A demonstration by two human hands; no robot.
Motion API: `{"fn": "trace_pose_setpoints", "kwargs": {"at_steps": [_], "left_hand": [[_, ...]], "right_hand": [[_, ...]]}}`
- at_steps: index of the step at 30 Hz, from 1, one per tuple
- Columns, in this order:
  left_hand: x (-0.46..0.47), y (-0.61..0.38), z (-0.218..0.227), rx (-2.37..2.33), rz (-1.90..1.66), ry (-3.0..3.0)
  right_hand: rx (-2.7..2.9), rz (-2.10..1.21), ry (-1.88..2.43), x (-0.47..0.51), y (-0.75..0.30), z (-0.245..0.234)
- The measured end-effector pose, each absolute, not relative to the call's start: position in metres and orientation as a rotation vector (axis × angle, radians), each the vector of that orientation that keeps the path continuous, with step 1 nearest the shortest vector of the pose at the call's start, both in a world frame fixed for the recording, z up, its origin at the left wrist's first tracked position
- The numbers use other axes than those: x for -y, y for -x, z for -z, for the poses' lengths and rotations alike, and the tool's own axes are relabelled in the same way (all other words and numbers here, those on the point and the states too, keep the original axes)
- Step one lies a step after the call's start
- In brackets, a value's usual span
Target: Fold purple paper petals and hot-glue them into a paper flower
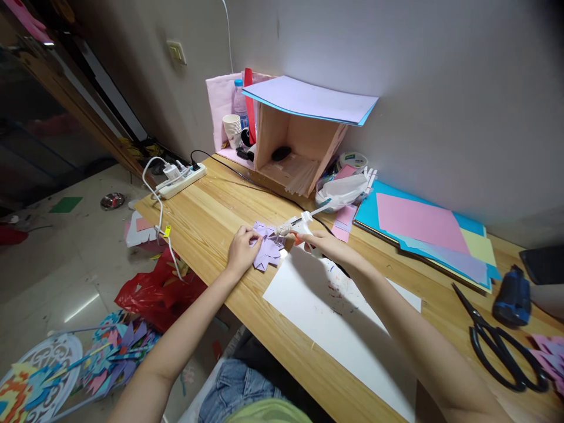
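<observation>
My left hand [244,249] has its fingers closed on the left edge of a folded purple paper piece [268,252] with pointed edges, which lies on the wooden table. From the right, my right hand [321,244] grips a white hot glue gun [300,224] with an orange trigger. A glue stick [321,207] sticks out of its back. The nozzle points left, over the right part of the purple paper; whether it touches cannot be made out. Below my right hand lies a large white sheet [335,317] with coloured marks.
Black scissors [497,341] and a dark blue object [512,296] lie at the right. Coloured paper sheets [418,220] are stacked near the wall. A wooden box [282,141] and a power strip [183,181] with cables stand further back. A red plastic bag [158,294] is on the floor.
</observation>
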State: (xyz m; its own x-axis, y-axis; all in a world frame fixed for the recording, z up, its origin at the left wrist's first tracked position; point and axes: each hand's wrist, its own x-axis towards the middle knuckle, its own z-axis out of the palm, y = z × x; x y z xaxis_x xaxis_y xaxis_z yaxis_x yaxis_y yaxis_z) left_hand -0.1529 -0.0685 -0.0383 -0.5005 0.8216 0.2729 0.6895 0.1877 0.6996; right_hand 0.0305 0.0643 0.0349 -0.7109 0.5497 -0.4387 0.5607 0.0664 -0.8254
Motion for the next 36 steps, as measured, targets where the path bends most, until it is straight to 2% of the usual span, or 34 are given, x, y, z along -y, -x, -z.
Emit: {"fn": "trace_pose_setpoints", "kwargs": {"at_steps": [5,15,22,32,36], "left_hand": [[0.068,0.152,0.038,-2.288,-1.217,-1.48],[0.067,0.153,0.04,-2.293,-1.221,-1.474],[0.067,0.152,0.038,-2.3,-1.218,-1.475],[0.067,0.153,0.04,-2.294,-1.22,-1.486],[0.067,0.153,0.039,-2.31,-1.195,-1.486]], "right_hand": [[-2.149,1.927,-1.237,-0.07,-0.034,-0.029],[-1.686,2.543,-1.359,-0.043,-0.044,-0.005],[-1.414,2.823,-1.318,-0.034,-0.044,-0.004],[-1.219,2.905,-1.241,-0.022,-0.045,-0.029],[-1.403,2.759,-1.377,-0.022,-0.049,-0.027]]}}
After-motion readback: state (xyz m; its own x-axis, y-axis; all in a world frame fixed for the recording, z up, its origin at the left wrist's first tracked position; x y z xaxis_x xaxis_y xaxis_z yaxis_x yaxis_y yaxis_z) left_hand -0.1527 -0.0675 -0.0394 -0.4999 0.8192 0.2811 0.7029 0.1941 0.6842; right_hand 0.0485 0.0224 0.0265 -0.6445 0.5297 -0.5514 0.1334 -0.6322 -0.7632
